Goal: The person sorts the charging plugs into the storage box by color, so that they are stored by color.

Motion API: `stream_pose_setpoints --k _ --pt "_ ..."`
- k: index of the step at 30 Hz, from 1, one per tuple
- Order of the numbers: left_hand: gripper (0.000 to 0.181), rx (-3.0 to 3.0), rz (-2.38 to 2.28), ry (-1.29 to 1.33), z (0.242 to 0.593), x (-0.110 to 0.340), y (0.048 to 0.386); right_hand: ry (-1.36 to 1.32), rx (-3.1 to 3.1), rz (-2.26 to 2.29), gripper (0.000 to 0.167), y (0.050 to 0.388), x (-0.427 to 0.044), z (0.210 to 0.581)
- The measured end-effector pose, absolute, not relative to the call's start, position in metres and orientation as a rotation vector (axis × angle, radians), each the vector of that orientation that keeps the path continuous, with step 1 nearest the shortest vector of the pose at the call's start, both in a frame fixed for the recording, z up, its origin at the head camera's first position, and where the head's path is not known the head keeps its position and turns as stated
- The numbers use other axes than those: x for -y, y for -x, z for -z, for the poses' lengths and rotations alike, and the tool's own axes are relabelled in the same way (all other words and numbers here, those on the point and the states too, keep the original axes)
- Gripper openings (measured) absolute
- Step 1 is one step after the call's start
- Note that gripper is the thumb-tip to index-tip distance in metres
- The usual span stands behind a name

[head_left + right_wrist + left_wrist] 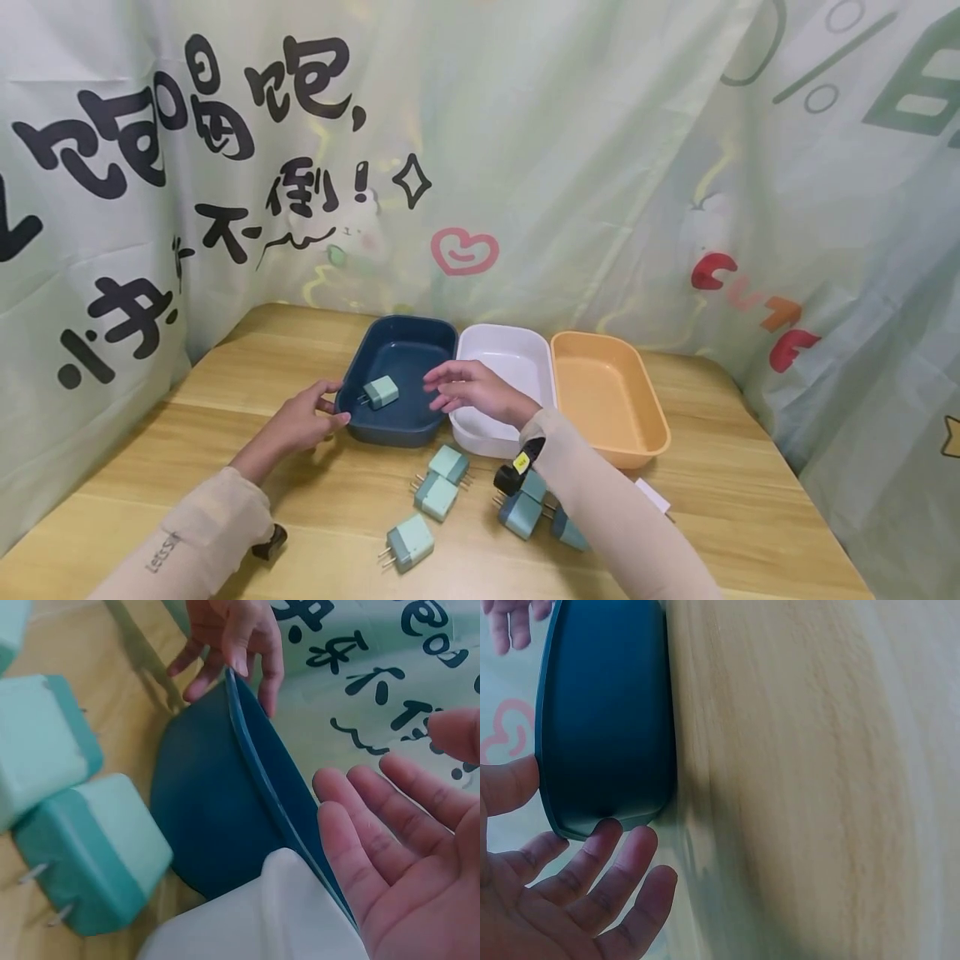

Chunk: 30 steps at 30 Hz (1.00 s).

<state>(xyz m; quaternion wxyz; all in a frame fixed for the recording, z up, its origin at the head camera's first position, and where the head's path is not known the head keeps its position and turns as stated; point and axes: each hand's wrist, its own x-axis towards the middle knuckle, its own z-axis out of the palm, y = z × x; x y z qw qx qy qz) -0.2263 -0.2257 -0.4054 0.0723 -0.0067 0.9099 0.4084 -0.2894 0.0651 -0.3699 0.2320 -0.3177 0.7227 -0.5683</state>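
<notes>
At the left edge of the dark blue tray [408, 354], my left hand [300, 421] holds the rim. In the left wrist view its thumb meets the rim, and curled fingers [604, 838] touch the outer wall. One mint-green plug adapter [382, 390] with metal prongs lies inside this tray. Over the border between the blue tray and the white tray [506, 346] hovers my right hand [480, 393]. Its fingers are extended and it holds nothing. More green plug adapters [411, 542] lie on the table in front of the trays, some partly hidden by my right forearm.
An orange tray [607, 383] stands right of the white one, the trays side by side. A small white object [652, 496] shows beside my right sleeve. Printed curtains [562, 167] hang behind and around the wooden table [720, 500].
</notes>
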Motion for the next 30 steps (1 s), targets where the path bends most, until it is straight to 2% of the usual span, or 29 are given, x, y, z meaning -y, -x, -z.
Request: stream_pose_setpoints --k 18,30 --pt "0.062 -2.725 -1.226 0.033 0.408 0.227 0.228 1.076 -1.770 1.570 0.033 0.246 -0.096 0.392" --pt "0.062 -2.722 -1.234 0.041 0.409 0.227 0.228 1.093 -1.849 1.382 0.034 0.226 -0.102 0.413"
